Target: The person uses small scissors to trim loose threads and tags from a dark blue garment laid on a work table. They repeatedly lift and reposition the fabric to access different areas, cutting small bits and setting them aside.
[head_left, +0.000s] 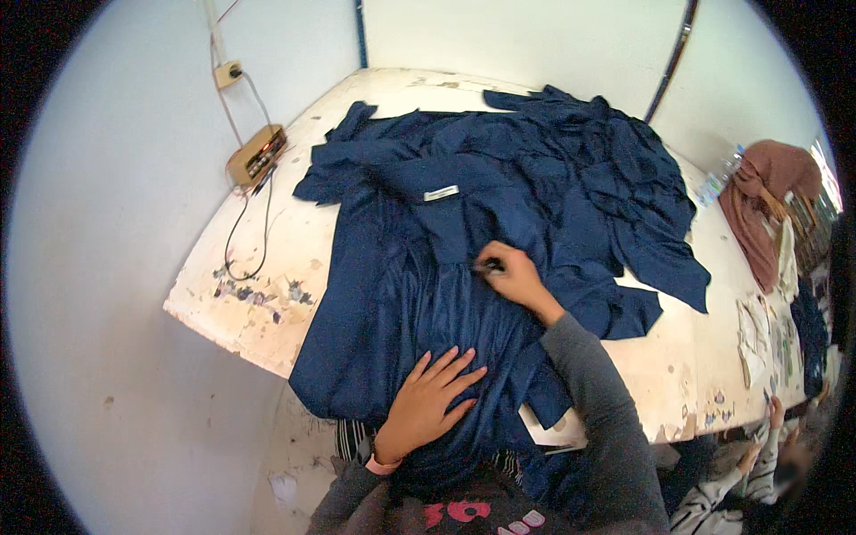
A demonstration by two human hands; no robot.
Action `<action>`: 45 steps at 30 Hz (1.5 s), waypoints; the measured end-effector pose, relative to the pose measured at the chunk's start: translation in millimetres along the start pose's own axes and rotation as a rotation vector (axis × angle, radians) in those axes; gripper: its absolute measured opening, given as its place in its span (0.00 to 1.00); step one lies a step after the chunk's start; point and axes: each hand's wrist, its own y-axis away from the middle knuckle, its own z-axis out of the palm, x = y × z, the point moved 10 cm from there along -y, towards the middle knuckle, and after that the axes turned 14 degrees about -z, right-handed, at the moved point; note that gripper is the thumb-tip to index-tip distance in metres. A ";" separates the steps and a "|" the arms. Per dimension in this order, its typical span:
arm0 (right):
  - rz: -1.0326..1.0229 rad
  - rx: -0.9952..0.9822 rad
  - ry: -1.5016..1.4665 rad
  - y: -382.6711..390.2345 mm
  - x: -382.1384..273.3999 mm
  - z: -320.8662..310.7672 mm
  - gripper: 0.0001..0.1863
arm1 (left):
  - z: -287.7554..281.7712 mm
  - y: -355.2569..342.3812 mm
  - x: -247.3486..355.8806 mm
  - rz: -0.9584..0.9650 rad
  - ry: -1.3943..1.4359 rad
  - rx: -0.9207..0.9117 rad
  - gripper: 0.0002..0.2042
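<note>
A navy-blue garment [352, 312] lies spread over the near part of the table, its gathered folds running toward me. A small white label [440, 193] shows on it farther up. My left hand [430, 401] rests flat on the near folds, fingers spread, holding nothing. Above and to the right of it, my right hand [513, 275] is closed around a small dark object [493, 265] at the cloth. Motion smears its tip, and I cannot make out its kind. More navy garments [571, 169] are heaped behind and to the right.
A brown box with a cord [256, 156] stands at the table's left edge by the wall, below a socket [229, 73]. At the right are a clear bottle [718, 178], a brown cloth [771, 196] and pale cloth pieces [753, 339]. Another person's hand [774, 415] shows at lower right.
</note>
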 end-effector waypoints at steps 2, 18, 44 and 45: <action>0.103 0.208 -0.363 20.6 44.3 -0.3 0.08 | -4.4 0.5 0.7 -0.002 0.032 0.002 0.26; -0.036 0.003 -0.212 4.0 -0.7 1.9 0.11 | -7.4 -2.0 -5.0 -0.066 0.031 -0.039 0.23; 0.222 0.401 -0.664 19.6 58.3 -47.7 0.04 | -14.0 -0.2 -13.9 -0.021 0.217 0.052 0.14; 0.203 0.368 -0.614 18.4 48.8 -54.5 0.03 | -14.4 -0.6 -13.4 -0.019 0.226 0.052 0.13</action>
